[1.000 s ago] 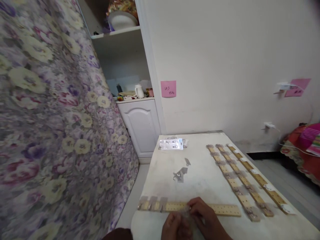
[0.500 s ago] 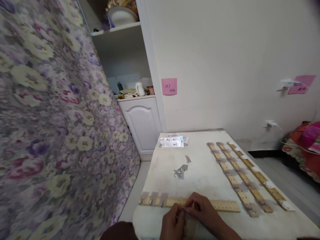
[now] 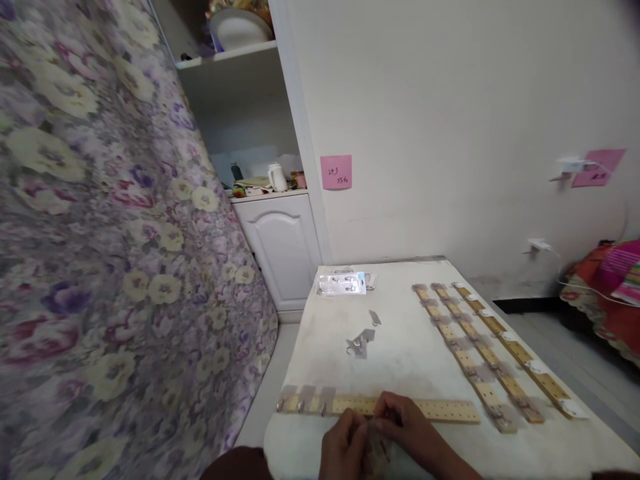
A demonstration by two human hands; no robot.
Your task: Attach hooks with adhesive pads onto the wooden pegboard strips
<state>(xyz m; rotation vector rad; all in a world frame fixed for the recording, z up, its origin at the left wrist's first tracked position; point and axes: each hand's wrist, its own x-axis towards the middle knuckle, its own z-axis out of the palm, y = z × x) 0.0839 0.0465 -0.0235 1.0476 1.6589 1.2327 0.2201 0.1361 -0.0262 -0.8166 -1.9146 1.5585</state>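
Note:
My left hand (image 3: 343,445) and my right hand (image 3: 407,430) meet at the near edge of the white table (image 3: 415,347), fingers pinched together on a small clear packet (image 3: 374,441) that I cannot make out well. Just beyond my fingers lies a perforated wooden strip (image 3: 440,410) with three small grey pieces fixed along its left end (image 3: 305,400). Loose small grey pieces (image 3: 361,342) lie in the middle of the table.
Three more wooden strips (image 3: 487,353) with grey and white pieces lie side by side on the right. A clear packet (image 3: 343,283) sits at the far edge. A flowered mattress (image 3: 100,253) leans on the left. A white cupboard (image 3: 277,240) stands behind.
Both hands stayed at the near strip, with fingers shifting slightly around the small packet. The view moved a little.

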